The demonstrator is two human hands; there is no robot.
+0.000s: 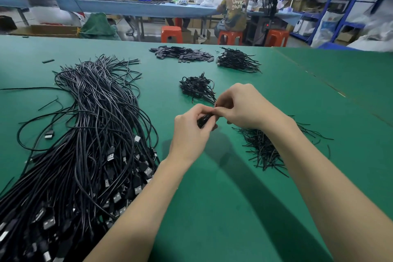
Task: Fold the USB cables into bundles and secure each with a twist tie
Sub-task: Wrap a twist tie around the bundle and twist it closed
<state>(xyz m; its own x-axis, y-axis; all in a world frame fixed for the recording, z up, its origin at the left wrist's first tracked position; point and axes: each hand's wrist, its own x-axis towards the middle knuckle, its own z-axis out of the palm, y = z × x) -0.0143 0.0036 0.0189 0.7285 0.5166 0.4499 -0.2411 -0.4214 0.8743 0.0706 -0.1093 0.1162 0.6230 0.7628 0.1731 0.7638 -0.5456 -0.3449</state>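
The wide green-matted table [234,208] carries, along its left edge, a large heap of loose black USB cables [85,144], most of the work left. Two small heaps of tied black bundles [196,88] lie toward the far edge, done. Black twist ties [261,149] lie toward the right edge. Mid-table, the left hand [189,132] grips a folded black cable bundle [204,120]; the right hand [240,105] pinches at its top, seemingly twisting a tie.

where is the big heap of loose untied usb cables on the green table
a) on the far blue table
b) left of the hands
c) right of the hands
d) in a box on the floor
b, the heap of loose usb cables sprawls over the green table to the left of the left hand and the right hand.
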